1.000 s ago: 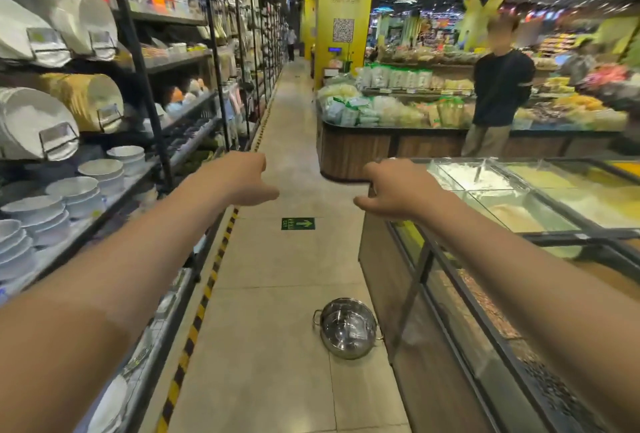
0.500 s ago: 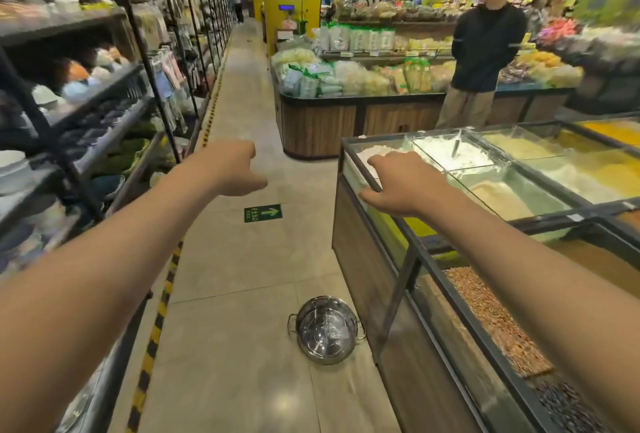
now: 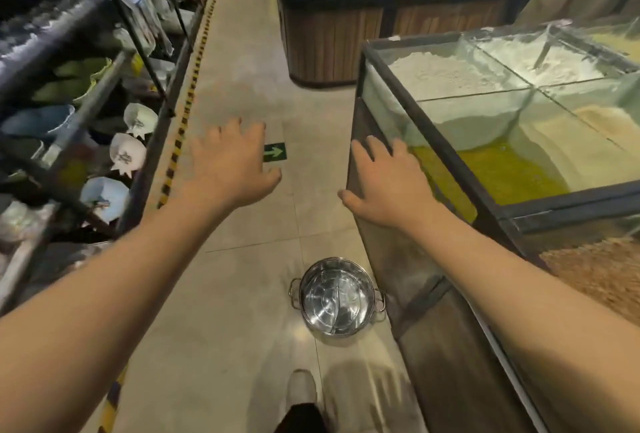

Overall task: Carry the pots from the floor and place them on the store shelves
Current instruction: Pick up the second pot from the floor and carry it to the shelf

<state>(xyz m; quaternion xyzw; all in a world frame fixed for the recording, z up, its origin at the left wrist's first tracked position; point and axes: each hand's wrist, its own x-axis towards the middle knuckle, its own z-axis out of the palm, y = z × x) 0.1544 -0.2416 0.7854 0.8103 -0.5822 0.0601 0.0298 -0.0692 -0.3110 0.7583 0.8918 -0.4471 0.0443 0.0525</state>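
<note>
A shiny steel pot [image 3: 336, 298] with two small side handles stands upright on the tiled floor, close against the base of the grain counter. My left hand [image 3: 230, 164] is stretched out above the aisle with its fingers spread, holding nothing. My right hand [image 3: 384, 186] is also spread and empty, palm down, in front of the counter's near corner. Both hands are well above the pot and beyond it in the view. The store shelves [image 3: 86, 113] run along the left of the aisle.
A glass-topped grain counter [image 3: 450, 169] borders the aisle on the right, and a wooden produce stand [image 3: 332, 34] stands further on. The left shelves hold bowls and dishes [image 3: 124, 152]. A yellow-black stripe [image 3: 178, 141] edges them. My shoe [image 3: 302, 387] is just behind the pot.
The view has tilted down and come closer to the pot. Both hands have gone from loose fists to spread fingers.
</note>
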